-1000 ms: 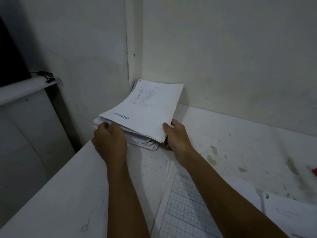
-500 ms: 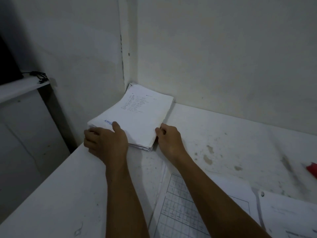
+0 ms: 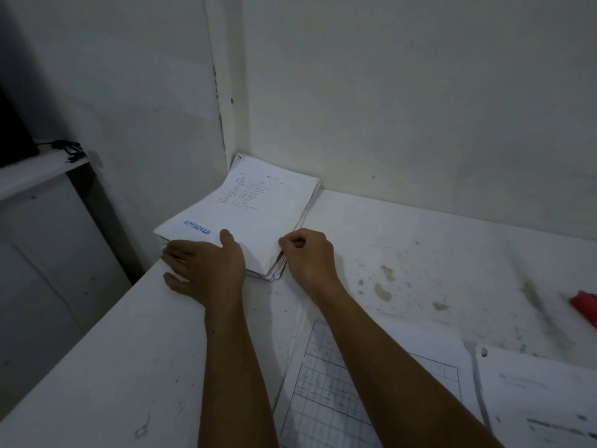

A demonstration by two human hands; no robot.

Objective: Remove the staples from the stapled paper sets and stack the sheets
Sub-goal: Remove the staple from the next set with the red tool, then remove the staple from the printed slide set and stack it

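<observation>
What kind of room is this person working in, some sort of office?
Probably a plain back office or paperwork corner. A stack of printed sheets stamped APPROVED sits against the bare wall corner, a ruled form lies on the worn, stained white table, and both hands square up the stack.

The paper stack (image 3: 255, 215) lies on the worktop (image 3: 420, 253) at about 11 o'clock, pushed into the corner where the two walls meet. The left hand (image 3: 206, 270) rests flat at the stack's near left corner, thumb on the top sheet, fingers spread over the worktop edge. The right hand (image 3: 308, 257) sits just beside the stack's near right corner, touching its edge. At 6 o'clock a gridded sheet (image 3: 326, 392) lies under the right forearm; another sheet (image 3: 533, 399) lies at 4 o'clock. A small object (image 3: 586, 305) sits at 3 o'clock. A shelf (image 3: 35, 169) stands off the worktop at 9 o'clock.
</observation>
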